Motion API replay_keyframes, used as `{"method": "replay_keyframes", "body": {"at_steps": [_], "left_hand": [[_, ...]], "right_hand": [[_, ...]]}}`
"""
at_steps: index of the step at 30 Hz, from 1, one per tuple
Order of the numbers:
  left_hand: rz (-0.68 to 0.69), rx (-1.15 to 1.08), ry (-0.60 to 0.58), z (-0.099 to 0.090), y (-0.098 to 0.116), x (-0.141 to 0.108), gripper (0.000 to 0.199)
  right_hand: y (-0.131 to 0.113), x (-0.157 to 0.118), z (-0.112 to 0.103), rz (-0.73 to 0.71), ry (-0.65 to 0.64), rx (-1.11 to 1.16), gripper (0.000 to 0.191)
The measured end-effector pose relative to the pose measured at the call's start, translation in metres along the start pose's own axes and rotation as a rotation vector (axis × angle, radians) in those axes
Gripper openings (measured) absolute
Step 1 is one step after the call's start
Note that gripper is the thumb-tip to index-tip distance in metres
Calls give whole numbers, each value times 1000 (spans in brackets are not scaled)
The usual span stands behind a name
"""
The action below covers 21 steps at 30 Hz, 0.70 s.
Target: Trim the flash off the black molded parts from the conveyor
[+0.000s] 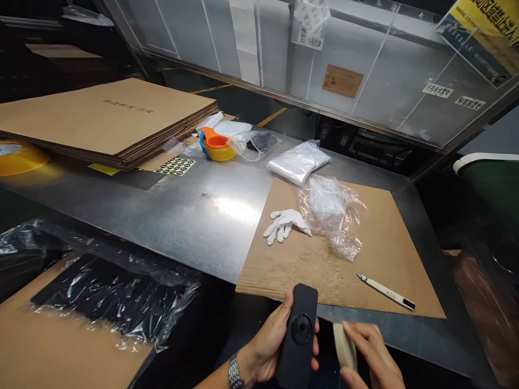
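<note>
In my left hand [265, 346], low in the head view, is a long black rectangular part [299, 346] with a round recessed socket in its face. My fingers wrap its sides and it stands nearly upright over the table's front edge. Just to its right, my right hand [375, 351] pinches a flat beige curved piece [344, 346], seen edge-on; its kind is unclear. The beige piece and the black part are apart. Beyond my hands, a white glove [287, 224] and a white-handled craft knife [385, 290] lie on a cardboard sheet [275, 275].
Crumpled clear plastic [332, 210] and a silvery packet [298, 162] lie at the cardboard's back. An orange-and-yellow tape dispenser [218, 146], a sticker sheet [175, 166] and stacked cardboard [113, 116] occupy the metal table [194, 216]. Plastic-wrapped black parts [113, 292] sit lower left.
</note>
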<state>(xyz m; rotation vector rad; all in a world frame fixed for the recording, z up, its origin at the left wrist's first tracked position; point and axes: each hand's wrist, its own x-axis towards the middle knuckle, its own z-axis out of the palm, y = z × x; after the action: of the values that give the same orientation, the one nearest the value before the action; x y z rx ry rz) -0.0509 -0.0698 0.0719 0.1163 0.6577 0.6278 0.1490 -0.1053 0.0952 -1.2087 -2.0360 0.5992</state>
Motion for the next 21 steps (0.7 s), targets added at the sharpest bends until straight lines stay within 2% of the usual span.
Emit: {"method": "replay_keyframes", "body": {"at_steps": [2,5,8,11,13,15,18,20,21], "left_hand": [[-87,72,44,3,-6,1,87],[-125,119,109,5,-14,0,84],[-164,78,81,3,-20,-1,82],[-237,4,20,0,-23,0,85],[-274,-10,35,1,-23,2,85],[-209,77,110,6,-24,2,81],[70,367,222,15,-24,-1,72],[242,481,226,18,-22,-2,68],[288,466,208,19,-21,-2,65]], "right_hand": [[-8,19,-1,-169,-12,-79,46],[-19,41,7,-305,-120,-147,51],[-20,46,11,-335,-208,-191,56],[-15,39,8,-292,-176,-199,56],[-13,34,6,-294,-155,-189,55],[-15,33,4,-316,-147,-192,53],[-22,41,2,-291,-153,-287,50],[-26,46,2,-236,-142,-379,47],[-28,48,3,-218,-139,-412,45]]}}
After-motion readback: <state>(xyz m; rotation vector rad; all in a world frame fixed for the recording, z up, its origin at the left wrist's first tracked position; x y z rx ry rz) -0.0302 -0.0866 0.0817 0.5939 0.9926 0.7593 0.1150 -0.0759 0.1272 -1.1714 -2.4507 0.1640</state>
